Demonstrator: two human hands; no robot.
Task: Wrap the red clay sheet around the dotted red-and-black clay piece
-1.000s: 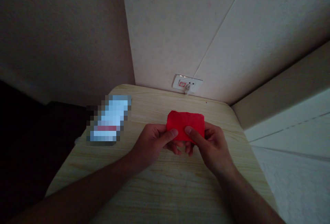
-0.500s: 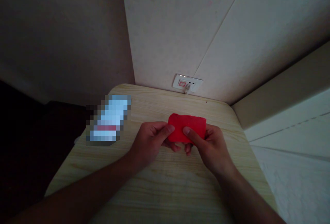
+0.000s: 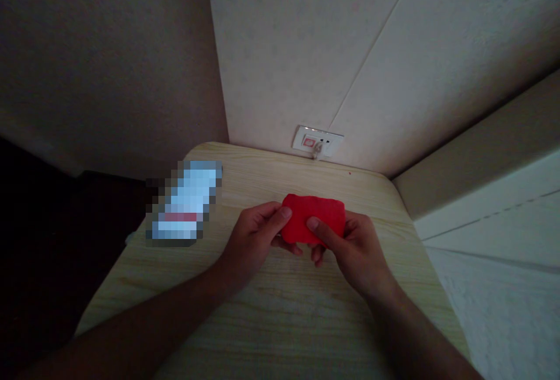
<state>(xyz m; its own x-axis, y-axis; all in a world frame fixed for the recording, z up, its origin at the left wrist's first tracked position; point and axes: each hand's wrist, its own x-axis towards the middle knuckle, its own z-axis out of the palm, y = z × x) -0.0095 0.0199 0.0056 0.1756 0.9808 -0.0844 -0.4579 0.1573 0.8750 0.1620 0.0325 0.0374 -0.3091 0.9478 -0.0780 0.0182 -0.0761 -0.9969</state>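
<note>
A bright red, roughly rectangular piece, its edges uneven and corners rounded, is held over the desk, its long axis running nearly nine to three o'clock. The left hand pinches its nine-o'clock end; the right hand grips from three. A wall socket sits at twelve.

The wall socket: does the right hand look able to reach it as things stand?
Probably not yet: the right hand grips the flat red piece and must likely release it before reaching the wall socket.
</note>
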